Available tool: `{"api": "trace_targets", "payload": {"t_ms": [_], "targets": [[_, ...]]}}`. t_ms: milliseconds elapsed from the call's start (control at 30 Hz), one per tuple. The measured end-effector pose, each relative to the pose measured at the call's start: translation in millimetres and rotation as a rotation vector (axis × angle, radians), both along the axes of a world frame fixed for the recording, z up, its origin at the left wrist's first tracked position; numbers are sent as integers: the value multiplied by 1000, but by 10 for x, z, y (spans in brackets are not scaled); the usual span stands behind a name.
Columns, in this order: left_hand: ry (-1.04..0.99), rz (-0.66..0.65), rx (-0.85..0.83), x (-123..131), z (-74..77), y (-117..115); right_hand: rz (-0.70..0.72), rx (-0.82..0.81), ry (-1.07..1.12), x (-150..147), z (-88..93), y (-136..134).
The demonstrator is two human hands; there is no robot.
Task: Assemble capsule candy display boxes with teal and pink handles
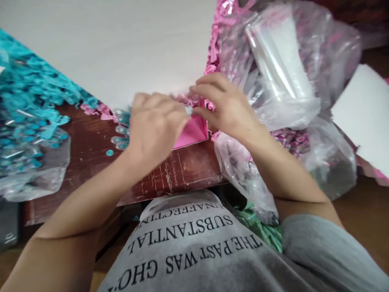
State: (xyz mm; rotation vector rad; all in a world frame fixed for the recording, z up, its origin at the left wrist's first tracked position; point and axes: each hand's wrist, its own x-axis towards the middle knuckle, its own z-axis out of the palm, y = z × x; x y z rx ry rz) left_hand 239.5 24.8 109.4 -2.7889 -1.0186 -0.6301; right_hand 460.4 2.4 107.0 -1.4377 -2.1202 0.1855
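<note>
A small pink box (191, 132) stands on the dark red table (91, 142) near its front edge, with pink shredded filling (185, 99) at its top. My left hand (154, 125) covers the box's left side with its fingers curled over the rim; it is smeared by motion. My right hand (225, 105) reaches in from the right, fingers bent and pressed on the filling at the box's top right corner. What the fingertips pinch is hidden.
A clear bag of teal shredded paper (27, 121) lies at the left. A large white sheet (115, 44) covers the back. Clear plastic bags with pink shreds (288, 81) pile up at the right, beside a white board (364, 113). Loose teal bits (110, 153) dot the table.
</note>
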Motion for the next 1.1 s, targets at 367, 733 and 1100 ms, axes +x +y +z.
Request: {"api": "trace_targets", "payload": {"t_ms": [367,733,1100], "targets": [[200,-152,-189,1249,-888,-483,-551,-340,-77,1326,-451,-1852],[220,-362,-82,947,-930,-614,-779,-570,-157,1325,-700,-1827],[235,-500,-242,614,-950,-636,-768,-337,-222,1294,-867,-1659]]}}
